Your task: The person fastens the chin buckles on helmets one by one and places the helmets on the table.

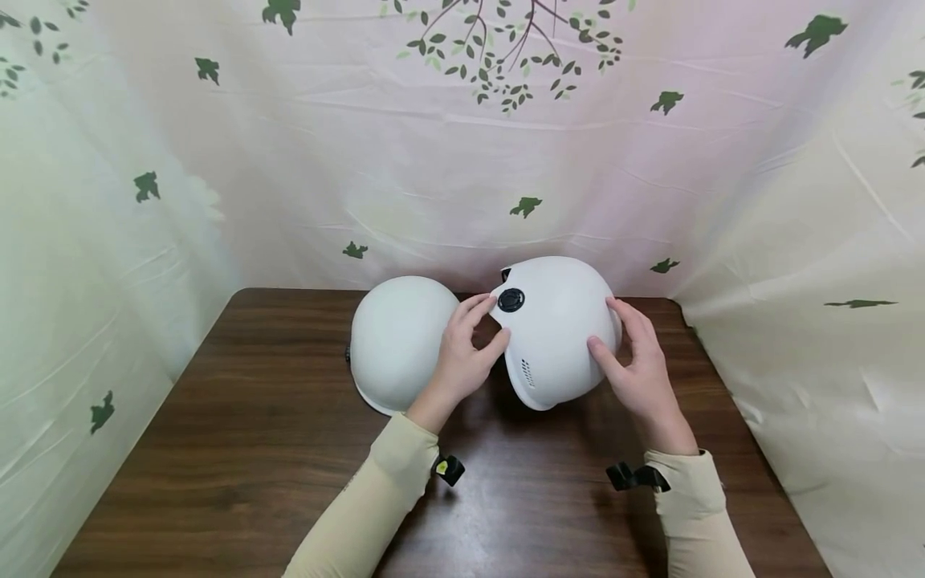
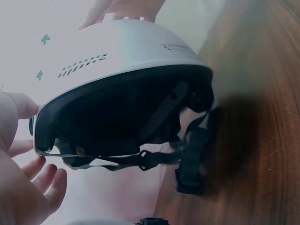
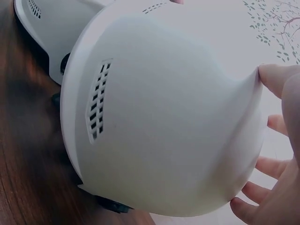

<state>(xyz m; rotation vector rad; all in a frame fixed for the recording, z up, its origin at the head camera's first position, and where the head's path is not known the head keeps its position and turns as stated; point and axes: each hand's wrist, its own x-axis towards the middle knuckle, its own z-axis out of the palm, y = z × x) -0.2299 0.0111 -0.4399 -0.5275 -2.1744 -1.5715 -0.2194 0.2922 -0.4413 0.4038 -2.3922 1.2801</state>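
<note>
A white helmet [image 1: 564, 337] is held tilted at the back right of the table, with a black round piece [image 1: 511, 300] and vent slots on its side. My left hand [image 1: 462, 353] pinches its edge beside that round piece. Thumb and fingers of my right hand [image 1: 641, 373] grip the rounded crown from the right. Inside the helmet, the left wrist view shows a dark lining [image 2: 103, 117] and a black chin strap [image 2: 126, 161] hanging at the opening. A second white helmet [image 1: 401, 341] sits dome up just left of it, partly behind my left hand.
Both helmets are on or over a dark brown wooden table [image 1: 217, 466]. Pale curtains with green leaf and bird prints [image 1: 433, 193] hang close behind the table and along both sides. A black band [image 1: 636, 477] with a small device is worn on each wrist.
</note>
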